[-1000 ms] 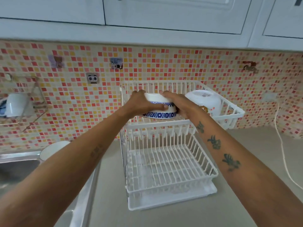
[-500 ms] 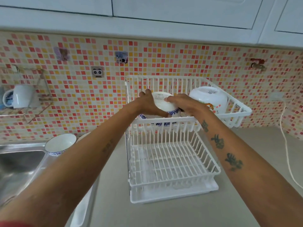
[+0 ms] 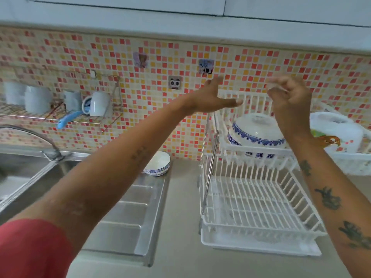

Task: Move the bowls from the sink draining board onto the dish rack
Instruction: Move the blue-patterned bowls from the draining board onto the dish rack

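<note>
A white bowl with a blue patterned rim (image 3: 256, 131) lies upside down on the upper tier of the white two-tier dish rack (image 3: 253, 199). Beside it on that tier sits a second upturned bowl with a coloured print (image 3: 337, 133). Another blue-rimmed bowl (image 3: 158, 164) stands upright at the back of the steel draining board (image 3: 130, 213). My left hand (image 3: 214, 97) hovers above and left of the rack, fingers spread, holding nothing. My right hand (image 3: 289, 99) is raised above the blue-rimmed bowl in the rack, fingers loosely curled and empty.
The sink basin (image 3: 18, 177) with its tap (image 3: 46, 145) lies to the left. A wire wall shelf (image 3: 60, 115) holds white cups and a blue utensil. The rack's lower tier holds nothing. Grey countertop (image 3: 180, 227) separates draining board and rack.
Both hands set the blue-rimmed bowl upside down on the rack's upper tier, let go and lifted away. The view has swung left, showing more of the sink.
</note>
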The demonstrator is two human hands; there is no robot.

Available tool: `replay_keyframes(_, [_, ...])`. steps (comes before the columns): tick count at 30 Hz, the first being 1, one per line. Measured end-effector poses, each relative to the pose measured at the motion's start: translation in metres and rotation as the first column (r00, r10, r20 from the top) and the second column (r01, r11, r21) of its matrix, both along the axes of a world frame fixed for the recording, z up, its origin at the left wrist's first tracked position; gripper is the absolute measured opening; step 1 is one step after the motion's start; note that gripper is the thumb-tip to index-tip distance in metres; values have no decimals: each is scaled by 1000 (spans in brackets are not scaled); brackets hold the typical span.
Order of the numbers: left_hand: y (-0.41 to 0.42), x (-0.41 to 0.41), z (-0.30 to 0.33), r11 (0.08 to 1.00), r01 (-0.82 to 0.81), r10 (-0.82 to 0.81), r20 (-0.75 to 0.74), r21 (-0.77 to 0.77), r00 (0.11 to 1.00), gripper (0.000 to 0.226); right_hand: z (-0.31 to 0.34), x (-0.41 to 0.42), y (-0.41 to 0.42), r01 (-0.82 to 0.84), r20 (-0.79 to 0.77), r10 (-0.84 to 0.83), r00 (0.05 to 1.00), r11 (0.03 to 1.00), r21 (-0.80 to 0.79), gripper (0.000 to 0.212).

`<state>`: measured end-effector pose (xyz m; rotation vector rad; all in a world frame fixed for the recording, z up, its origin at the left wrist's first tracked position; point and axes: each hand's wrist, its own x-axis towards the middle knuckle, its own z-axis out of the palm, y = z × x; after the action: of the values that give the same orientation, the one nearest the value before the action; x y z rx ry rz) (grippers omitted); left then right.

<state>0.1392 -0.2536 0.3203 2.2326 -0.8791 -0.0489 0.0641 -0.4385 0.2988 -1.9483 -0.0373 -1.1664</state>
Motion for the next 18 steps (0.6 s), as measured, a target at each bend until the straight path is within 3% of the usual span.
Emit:
replay_keyframes(5, [82, 50, -32, 995, -103, 99, -191, -7, 977, 67, 10, 23, 100, -245, 78, 240, 968, 968, 62, 17])
replay_keyframes(8, [135, 87, -66, 978, -207, 203, -371, 30, 906, 69, -9, 45, 155, -351, -11, 351, 936, 936, 11, 16])
replay_keyframes(11, [189, 114, -108, 943, -328, 303, -523, 46, 797, 68, -42, 73, 199, -457, -220, 451, 865, 889, 23, 16])
replay_keyframes(14, [235, 137, -155, 900, -430, 369, -639, 65, 675, 58, -79, 111, 229, -472, -474, 481, 737, 869, 148, 17])
replay_keyframes(16, [257, 146, -182, 881, -468, 375, -709, 71, 597, 49, -107, 137, 241, -409, -552, 488, 676, 872, 270, 20])
replay_keyframes(18, [270, 153, -207, 871, -485, 359, -779, 81, 514, 41, -139, 163, 245, -288, -580, 459, 673, 885, 366, 27])
